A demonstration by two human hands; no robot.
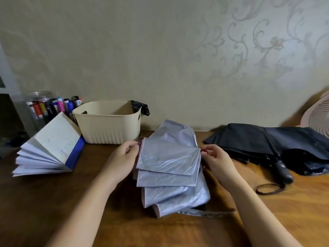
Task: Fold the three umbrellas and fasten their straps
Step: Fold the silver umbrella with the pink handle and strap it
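Silvery umbrella panels lie fanned in flat overlapping folds on the wooden table, between the person's two hands. At the top panel's left edge, the left hand pinches the fabric with curled fingers; the right hand nips the same panel's right corner between thumb and fingertips. Beyond the right hand lies a black umbrella, collapsed but loose. Past the left hand stands a cream basket, beside an open booklet.
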